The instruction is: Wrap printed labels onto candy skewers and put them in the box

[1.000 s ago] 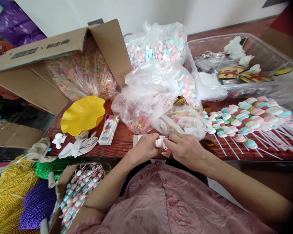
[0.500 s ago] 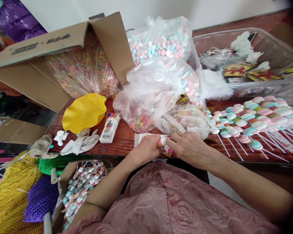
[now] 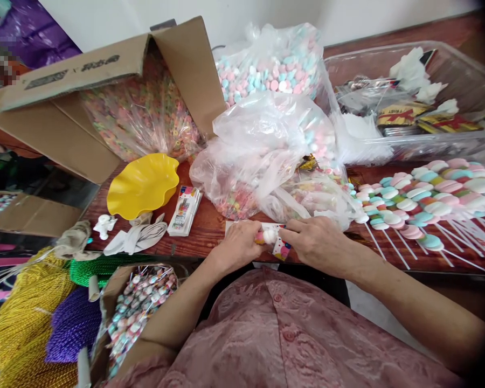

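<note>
— Hands, item by item?

— On my feed: left hand (image 3: 241,241), fingers curled closed around a rounded white piece (image 3: 270,236). Right hand (image 3: 321,245), fingers bent just beside it; whether they grip anything, I cannot tell.

— Location of the piece?

— Between both hands, above a multicoloured dotted card (image 3: 282,251), near the front edge of the wood-grained counter (image 3: 210,237).

— Materials?

— Dish (image 3: 143,186): yellow, smooth, wavy-rimmed. Bags (image 3: 242,172): crinkled, see-through plastic. Skewers (image 3: 432,196): pastel discs, white sticks. Carton (image 3: 196,70): brown cardboard.

— Writing?

— I read "TWIST" on a yellow packet (image 3: 400,117) in the clear bin (image 3: 440,139); the carton's dark print stays illegible to me.
</note>
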`<state>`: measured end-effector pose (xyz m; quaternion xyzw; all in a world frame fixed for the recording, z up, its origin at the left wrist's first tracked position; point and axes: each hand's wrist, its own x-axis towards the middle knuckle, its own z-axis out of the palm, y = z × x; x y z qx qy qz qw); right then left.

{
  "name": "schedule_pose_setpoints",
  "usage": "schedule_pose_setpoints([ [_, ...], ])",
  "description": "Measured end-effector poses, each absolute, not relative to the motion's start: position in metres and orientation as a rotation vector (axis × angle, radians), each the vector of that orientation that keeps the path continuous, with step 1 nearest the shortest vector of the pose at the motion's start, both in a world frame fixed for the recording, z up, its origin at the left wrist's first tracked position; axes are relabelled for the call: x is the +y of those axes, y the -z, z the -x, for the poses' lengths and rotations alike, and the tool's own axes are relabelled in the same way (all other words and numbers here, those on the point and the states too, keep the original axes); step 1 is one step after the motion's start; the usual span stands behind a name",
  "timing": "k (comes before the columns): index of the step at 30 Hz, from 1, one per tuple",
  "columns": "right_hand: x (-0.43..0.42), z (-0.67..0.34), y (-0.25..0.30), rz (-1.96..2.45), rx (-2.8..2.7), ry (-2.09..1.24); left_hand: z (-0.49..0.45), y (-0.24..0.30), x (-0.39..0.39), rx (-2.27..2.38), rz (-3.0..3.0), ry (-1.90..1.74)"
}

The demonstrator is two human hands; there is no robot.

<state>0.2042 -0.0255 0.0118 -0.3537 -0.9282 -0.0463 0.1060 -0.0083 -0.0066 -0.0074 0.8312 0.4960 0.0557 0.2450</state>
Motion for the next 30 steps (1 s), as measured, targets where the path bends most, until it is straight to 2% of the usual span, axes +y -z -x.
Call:
schedule_pose_setpoints([
  [6,-0.029,-0.175,0.004,0.918,-2.778,0.016,-0.007,0.009,-0.010,1.220,-2.209,-0.155],
  [13,-0.014,-0.195,0.000,0.921,-2.362,-0.248,-0.006,0.006,-0.007,1.328,-2.038,-0.327],
  [16,-0.009,-0.205,-0.002,0.899,-2.343,-0.339,-0.007,0.002,-0.005,1.252,-1.940,-0.370],
  [22,-0.003,-0.219,-0.012,0.846,-2.373,-0.294,0.017,-0.007,0.010,0.884,-1.320,-0.523],
  [27,0.002,-0.226,-0.029,0.789,-2.374,-0.319,0.026,-0.005,0.014,0.830,-1.098,-0.372],
  [30,0.003,-0.222,-0.030,0.777,-2.396,-0.306,0.012,0.002,0.006,0.860,-1.000,-0.488],
])
